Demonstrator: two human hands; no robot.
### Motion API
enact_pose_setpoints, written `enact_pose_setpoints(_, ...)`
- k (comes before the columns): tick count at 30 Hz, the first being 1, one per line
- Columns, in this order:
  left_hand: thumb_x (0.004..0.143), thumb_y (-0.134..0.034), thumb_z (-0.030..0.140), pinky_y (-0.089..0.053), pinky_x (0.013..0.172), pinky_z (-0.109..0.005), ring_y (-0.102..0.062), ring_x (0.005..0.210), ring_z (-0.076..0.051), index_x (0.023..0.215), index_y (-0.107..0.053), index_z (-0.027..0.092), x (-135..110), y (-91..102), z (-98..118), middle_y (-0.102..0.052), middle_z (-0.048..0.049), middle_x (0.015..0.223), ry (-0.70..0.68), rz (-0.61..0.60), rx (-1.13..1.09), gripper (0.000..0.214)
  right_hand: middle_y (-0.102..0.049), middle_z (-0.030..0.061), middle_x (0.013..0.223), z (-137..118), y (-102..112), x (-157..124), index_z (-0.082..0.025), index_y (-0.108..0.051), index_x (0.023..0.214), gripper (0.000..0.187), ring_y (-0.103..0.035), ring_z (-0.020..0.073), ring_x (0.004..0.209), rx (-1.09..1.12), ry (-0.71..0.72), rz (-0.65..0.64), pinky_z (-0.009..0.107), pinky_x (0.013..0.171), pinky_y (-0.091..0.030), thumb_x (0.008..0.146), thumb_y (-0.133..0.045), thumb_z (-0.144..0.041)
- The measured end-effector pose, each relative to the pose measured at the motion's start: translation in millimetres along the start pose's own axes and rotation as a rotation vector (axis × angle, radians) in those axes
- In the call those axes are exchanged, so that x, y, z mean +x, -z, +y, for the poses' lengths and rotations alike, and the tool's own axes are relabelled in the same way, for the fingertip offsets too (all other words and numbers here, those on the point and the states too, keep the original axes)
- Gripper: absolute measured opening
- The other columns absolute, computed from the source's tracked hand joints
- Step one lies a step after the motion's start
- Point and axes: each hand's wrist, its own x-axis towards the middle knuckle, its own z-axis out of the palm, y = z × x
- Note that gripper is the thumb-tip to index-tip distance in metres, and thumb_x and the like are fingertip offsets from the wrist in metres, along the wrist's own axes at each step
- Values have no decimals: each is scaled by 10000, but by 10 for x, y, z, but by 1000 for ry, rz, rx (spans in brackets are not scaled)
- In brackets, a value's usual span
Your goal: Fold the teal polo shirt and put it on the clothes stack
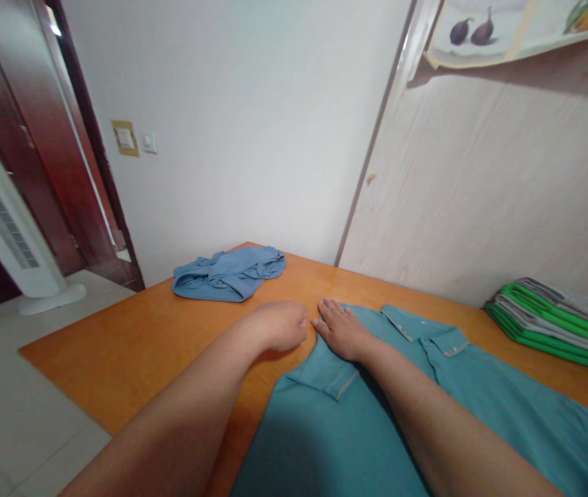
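A teal garment [491, 386] with tan-edged flaps lies spread over the wooden table. Its upper left part is under my right hand [343, 330], which rests flat with the fingers stretched out. Just left of the garment's edge, my left hand [282, 326] is closed in a fist above the bare wood. No cloth shows in that fist, and its palm side is hidden. My right forearm crosses the garment and covers part of it. More teal cloth with a tan-lined hem [343, 390] shows between my arms.
A crumpled blue garment [229, 273] lies at the table's far corner. On the right, a stack of folded green and grey cloths [557, 324] sits against the wall. The orange-brown table [180, 345] has an edge at the left. Beyond it stands a white tower fan [12, 228].
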Motion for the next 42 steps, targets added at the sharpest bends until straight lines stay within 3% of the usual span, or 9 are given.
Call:
enact_pose_setpoints(5,871,-466,299,-408,594,-281,-660,776,-244,861,-703,179,2,26,-31,-721,-110,862,56,7,31,266,-225,122,1609,-75,29,-35,-182,-395,1490,683,-91,265,1503,119,14,50,489,1194,-4,954,-368,-606)
enact_pose_setpoints(16,852,-483,312,-465,668,-312,-672,909,-291,952,-707,163,7,91,-42,-725,-157,1010,188,28,44,287,-134,155,1617,-266,10,-115,-112,-246,1551,844,-30,295,1504,40,52,-52,546,1181,-4,938,-259,-691)
enact_pose_setpoints(22,890,-435,295,-465,694,-325,-669,893,-289,975,-674,157,17,84,-49,-712,-159,991,274,143,10,289,-162,119,1619,-333,-55,-141,-176,-317,1534,804,-33,289,1505,119,123,-42,547,1182,36,915,-374,-686)
enact_pose_setpoints(25,894,-442,311,-452,693,-325,-656,891,-286,976,-656,164,12,73,-12,-705,-146,973,269,233,-4,272,-356,123,1559,-283,12,-65,-193,-501,1418,636,-218,286,1475,328,105,77,507,1201,-91,919,-474,-586)
enact_pose_setpoints(29,887,-458,261,-416,657,-288,-628,840,-231,965,-642,188,2,46,77,-695,-89,940,89,289,-75,213,-694,120,1143,-68,311,62,-187,-677,1018,313,-620,239,1111,828,-153,342,395,999,-481,933,-492,-424)
enact_pose_setpoints(32,864,-508,253,-376,598,-248,-596,755,-174,918,-637,204,-3,-4,164,-683,-32,874,-91,192,-204,148,-697,92,851,123,494,96,-177,-628,877,165,-668,176,755,1246,-405,370,301,713,-581,900,-527,-305)
enact_pose_setpoints(34,848,-556,280,-351,565,-230,-571,698,-146,890,-634,208,-6,-61,223,-666,1,806,-199,82,-285,114,-666,75,752,215,525,98,-171,-598,855,138,-641,146,642,1395,-482,343,272,635,-581,901,-497,-254)
enact_pose_setpoints(38,810,-658,348,-320,520,-212,-536,628,-119,872,-630,220,-9,-189,305,-639,41,734,-370,-137,-325,146,-641,67,697,295,408,109,-171,-561,848,140,-642,139,616,1450,-540,327,268,618,-597,913,-449,-224)
enact_pose_setpoints(42,772,-710,372,-318,507,-211,-550,642,-124,874,-637,234,-2,-236,325,-650,41,768,-409,-255,-258,186,-635,51,700,330,262,149,-182,-534,879,40,-659,135,635,1459,-602,363,241,620,-603,875,-494,-175)
